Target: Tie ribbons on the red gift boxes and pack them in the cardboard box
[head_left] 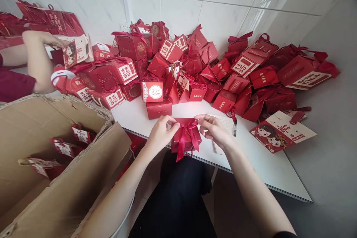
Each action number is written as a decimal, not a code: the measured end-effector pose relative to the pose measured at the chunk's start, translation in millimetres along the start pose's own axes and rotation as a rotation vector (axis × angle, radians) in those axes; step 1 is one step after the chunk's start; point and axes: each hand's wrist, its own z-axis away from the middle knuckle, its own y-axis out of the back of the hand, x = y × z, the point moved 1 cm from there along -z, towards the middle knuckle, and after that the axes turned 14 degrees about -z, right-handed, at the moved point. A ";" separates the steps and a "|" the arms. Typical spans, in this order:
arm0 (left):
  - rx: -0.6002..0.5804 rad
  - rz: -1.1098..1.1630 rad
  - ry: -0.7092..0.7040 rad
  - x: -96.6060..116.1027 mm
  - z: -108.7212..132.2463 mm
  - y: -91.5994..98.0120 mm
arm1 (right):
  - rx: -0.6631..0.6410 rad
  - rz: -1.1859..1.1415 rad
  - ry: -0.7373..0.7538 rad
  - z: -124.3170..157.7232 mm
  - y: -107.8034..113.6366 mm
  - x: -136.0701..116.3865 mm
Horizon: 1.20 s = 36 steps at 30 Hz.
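A small red gift box [189, 143] sits at the table's front edge, with a glossy crimson ribbon [182, 141] tied in a bow on it, the tails hanging down its near side. My left hand [164, 131] is closed in a pinch at the bow's left side, by the box's upper left corner. On the opposite side, my right hand [213, 127] pinches the bow's right loop between thumb and fingers. Just behind stands another red box [159, 110], topped by one with a white round emblem [155, 92].
Many red gift boxes [192, 61] are heaped along the tiled wall. At right lies a flat printed bag [275, 134]; a pen [235, 128] rests on paper. A cardboard carton [117, 145] with several bags stands at left. Beyond it, another person's hand [52, 39] touches a printed bag.
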 end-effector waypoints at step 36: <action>-0.047 0.417 -0.032 0.7 0.7 -7.7 | -0.030 0.180 0.151 4.4 3.7 24.6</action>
